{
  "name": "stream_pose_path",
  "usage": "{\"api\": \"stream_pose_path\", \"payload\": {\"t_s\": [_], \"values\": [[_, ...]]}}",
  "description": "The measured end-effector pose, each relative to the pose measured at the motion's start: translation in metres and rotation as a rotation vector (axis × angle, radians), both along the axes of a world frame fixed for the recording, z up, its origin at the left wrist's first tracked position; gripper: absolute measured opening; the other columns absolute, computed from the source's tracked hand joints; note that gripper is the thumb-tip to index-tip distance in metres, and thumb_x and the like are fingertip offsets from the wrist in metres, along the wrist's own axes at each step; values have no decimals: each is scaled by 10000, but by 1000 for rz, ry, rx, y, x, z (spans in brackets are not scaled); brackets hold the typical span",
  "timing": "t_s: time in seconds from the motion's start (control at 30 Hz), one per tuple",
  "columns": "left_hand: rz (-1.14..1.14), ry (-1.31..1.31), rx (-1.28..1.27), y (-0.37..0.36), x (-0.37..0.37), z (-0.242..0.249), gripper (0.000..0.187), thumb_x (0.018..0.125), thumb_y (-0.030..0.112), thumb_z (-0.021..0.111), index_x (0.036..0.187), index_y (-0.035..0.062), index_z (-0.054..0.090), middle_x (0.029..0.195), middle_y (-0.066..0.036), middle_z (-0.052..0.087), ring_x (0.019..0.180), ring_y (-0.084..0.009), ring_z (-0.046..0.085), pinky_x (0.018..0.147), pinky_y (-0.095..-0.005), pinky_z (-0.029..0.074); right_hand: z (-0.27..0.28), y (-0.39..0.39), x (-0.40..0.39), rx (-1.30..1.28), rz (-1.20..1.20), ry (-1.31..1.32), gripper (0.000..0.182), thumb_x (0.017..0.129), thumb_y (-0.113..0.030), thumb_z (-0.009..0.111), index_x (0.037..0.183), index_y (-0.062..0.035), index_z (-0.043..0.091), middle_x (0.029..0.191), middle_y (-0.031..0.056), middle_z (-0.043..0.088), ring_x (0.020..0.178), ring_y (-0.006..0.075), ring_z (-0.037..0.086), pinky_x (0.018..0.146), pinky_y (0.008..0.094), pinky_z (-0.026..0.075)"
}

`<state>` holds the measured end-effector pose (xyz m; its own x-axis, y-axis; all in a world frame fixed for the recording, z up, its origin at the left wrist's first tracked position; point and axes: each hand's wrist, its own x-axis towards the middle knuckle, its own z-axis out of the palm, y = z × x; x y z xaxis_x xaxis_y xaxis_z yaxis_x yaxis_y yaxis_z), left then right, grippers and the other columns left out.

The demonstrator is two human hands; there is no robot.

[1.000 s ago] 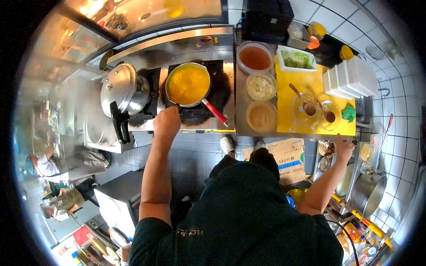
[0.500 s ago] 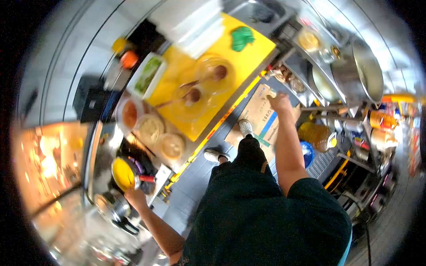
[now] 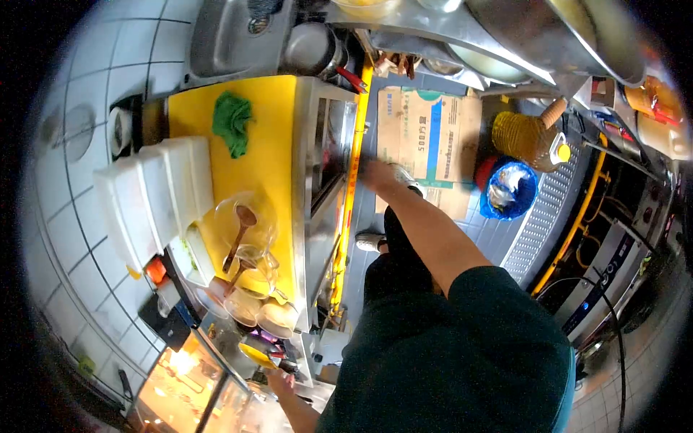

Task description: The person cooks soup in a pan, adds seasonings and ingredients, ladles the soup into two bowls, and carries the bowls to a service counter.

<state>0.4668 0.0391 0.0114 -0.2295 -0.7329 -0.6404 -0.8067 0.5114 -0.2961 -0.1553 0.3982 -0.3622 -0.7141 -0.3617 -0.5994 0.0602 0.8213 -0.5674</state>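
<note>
Left hand (image 3: 281, 379): positioned just beside a round pan with yellow contents (image 3: 257, 357) and a red handle. The pan lies immediately ahead of the fingers. The hand is small in view; how far its grip is closed, and whether it has hold of anything, cannot be told.

Right hand (image 3: 374, 175): blurred, at the end of an extended forearm, near the yellow bar (image 3: 356, 155) along the counter's front edge. Finger spread and any held item cannot be determined.

Items relative to the right-hand grip:
- Left: a flat yellow cutting board (image 3: 273, 155), carrying a crumpled green cloth (image 3: 232, 124) and a round clear bowl (image 3: 266, 216) with a brown long-handled spoon (image 3: 245, 216) in it. White rectangular boxes (image 3: 155, 198) stand farther left.
- Ahead and left: a grey metal pan (image 3: 309, 49) with a red handle.
- Ahead and right: a flattened brown cardboard sheet (image 3: 404, 137) on the floor.
- Right, past the cardboard: a ribbed clear bottle of yellow liquid (image 3: 521, 138) and a bin lined with a blue plastic bag (image 3: 530, 198).
</note>
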Motion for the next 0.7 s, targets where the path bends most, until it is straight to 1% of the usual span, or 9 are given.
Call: {"api": "stream_pose_path", "payload": {"t_s": [0.03, 0.1, 0.2, 0.23, 0.3, 0.37, 0.47, 0.53, 0.7], "values": [[612, 417, -130, 12, -12, 7, 750, 839, 443, 697, 1406, 35, 423, 1446, -205, 442, 1264, -358, 459, 1101, -550, 348, -10, -7, 1, -43, 33, 33, 267, 898, -305, 565, 981, -101, 716, 1006, 183, 695, 964, 391, 663, 820, 487, 543], [671, 421, -421, 26, -39, 10, 883, 862, 390, 710, 1483, -47, 259, 1515, -261, 323, 1411, -403, 282, 1142, -580, 299, -43, -28, 1, -137, 109, 110, 297, 922, -319, 541, 992, -85, 710, 949, 214, 692, 902, 407, 669, 793, 484, 547], [-260, -141, -776, 60, -47, 13, 753, 941, 359, 594, 1468, -77, 280, 1536, -269, 284, 1435, -426, 236, 1160, -585, 265, -107, -84, 5, -259, 125, 110, 309, 906, -344, 576, 1014, -85, 706, 938, 227, 684, 890, 412, 668, 792, 492, 545], [-350, -16, -776, 88, -80, 12, 690, 948, 341, 582, 1452, -58, 332, 1532, -288, 282, 1426, -437, 259, 1150, -586, 272, -142, -110, 11, -312, 102, 101, 323, 892, -366, 599, 1022, -92, 708, 928, 235, 681, 887, 413, 668, 798, 499, 539], [-546, 208, -752, 159, -182, 16, 575, 962, 304, 558, 1421, -20, 436, 1524, -327, 278, 1409, -459, 304, 1131, -589, 288, -115, -129, -7, -348, -62, -15, 323, 880, -359, 622, 1023, -84, 713, 976, 236, 677, 915, 408, 663, 808, 497, 531], [-355, 293, -568, 195, -222, 11, 629, 932, 255, 535, 1448, -61, 365, 1542, -320, 232, 1447, -477, 208, 1157, -586, 244, -62, -133, -33, -321, 33, -162, 483, 877, -478, 623, 1098, -55, 693, 1065, 210, 694, 1044, 388, 635, 916, 487, 504], [-270, 269, -422, 227, -221, -4, 633, 886, 173, 532, 1445, -58, 346, 1521, -313, 251, 1412, -515, 240, 1152, -610, 241, -89, -151, -27, -224, 173, 3, 414, 869, -410, 629, 1057, -47, 694, 1040, 200, 695, 1020, 369, 638, 885, 472, 512], [-295, 518, -362, 238, -188, -22, 696, 820, 110, 580, 1467, 21, 338, 1513, -327, 254, 1407, -519, 251, 1127, -663, 228, -96, -156, -28, -192, 198, 87, 368, 864, -365, 633, 1030, -42, 694, 1022, 194, 696, 1004, 356, 640, 864, 463, 517], [-94, 425, -373, 267, -183, -21, 732, 797, 79, 601, 1465, 1, 314, 1514, -330, 254, 1402, -530, 252, 1128, -641, 251, -106, -145, -32, -107, 326, 331, 254, 851, -253, 643, 961, -30, 694, 979, 178, 699, 965, 324, 646, 813, 439, 531]]}}
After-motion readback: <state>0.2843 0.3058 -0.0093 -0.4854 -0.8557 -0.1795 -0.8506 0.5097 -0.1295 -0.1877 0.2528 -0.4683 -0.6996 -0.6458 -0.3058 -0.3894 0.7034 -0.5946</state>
